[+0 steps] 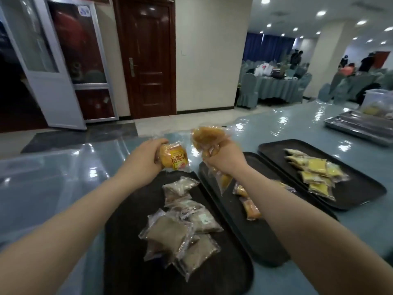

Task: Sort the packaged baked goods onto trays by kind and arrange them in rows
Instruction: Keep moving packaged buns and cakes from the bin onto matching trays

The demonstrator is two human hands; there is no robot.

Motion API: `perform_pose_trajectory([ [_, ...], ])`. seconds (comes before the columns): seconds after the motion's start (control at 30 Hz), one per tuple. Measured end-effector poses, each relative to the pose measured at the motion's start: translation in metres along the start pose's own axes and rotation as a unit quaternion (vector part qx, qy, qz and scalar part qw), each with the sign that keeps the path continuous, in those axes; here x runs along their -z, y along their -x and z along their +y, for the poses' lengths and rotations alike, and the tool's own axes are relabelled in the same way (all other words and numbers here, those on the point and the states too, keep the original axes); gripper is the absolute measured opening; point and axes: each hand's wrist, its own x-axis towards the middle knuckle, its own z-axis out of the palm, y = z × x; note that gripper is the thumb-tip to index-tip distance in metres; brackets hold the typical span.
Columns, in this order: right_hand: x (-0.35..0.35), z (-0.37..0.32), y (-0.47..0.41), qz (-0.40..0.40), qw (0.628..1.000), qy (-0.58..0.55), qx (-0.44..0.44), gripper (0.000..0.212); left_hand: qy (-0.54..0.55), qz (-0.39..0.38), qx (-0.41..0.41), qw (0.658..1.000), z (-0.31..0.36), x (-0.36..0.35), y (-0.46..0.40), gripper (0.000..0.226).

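While I stand at the long table (276,128) with its shiny blue cover, three black trays sit in front of me side by side; the left tray (131,241) carries a loose pile of brown packets (182,226), overlapping each other, not in rows; the middle tray (251,237) has a few orange packets (251,207) partly hidden behind my right forearm; the right tray (361,194) holds a bunch of yellow packets (316,173) stacked untidily. Further off to the right there's a metal tray (359,126) and a clear plastic tub (378,101). My left hand (146,154) is curled round one round golden cake in an orange wrapper (174,158), held up above the far end of the left tray; my right hand (223,158) is clenched on a bundle of clear packets (208,137) with orangey-brown stuff inside, held up over the far end of the middle tray; can't tell how many are in that bundle.
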Motion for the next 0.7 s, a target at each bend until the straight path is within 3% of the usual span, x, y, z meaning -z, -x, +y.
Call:
perform_pose_trajectory([
  [0.2,0.072,0.171,-0.031,-0.028,0.993,0.092,-0.068,0.039,0.113,-0.063,0.081,0.988,0.065,-0.161,-0.05,0.044],
  [0.4,0.097,0.277,-0.061,-0.087,0.981,0.135,-0.113,0.053,0.216,-0.135,0.194,0.947,0.099,-0.283,-0.086,0.058],
  [0.47,0.096,0.295,-0.074,-0.084,0.982,0.109,-0.126,0.065,0.227,-0.122,0.233,0.938,0.104,-0.307,-0.1,0.068],
  [0.6,0.092,0.314,-0.094,-0.1,0.983,0.018,-0.151,0.108,0.22,-0.127,0.253,0.934,0.113,-0.335,-0.124,0.113],
  [0.7,0.091,0.323,-0.103,-0.131,0.968,-0.106,-0.185,0.109,0.226,-0.158,0.243,0.93,0.113,-0.344,-0.139,0.113],
])
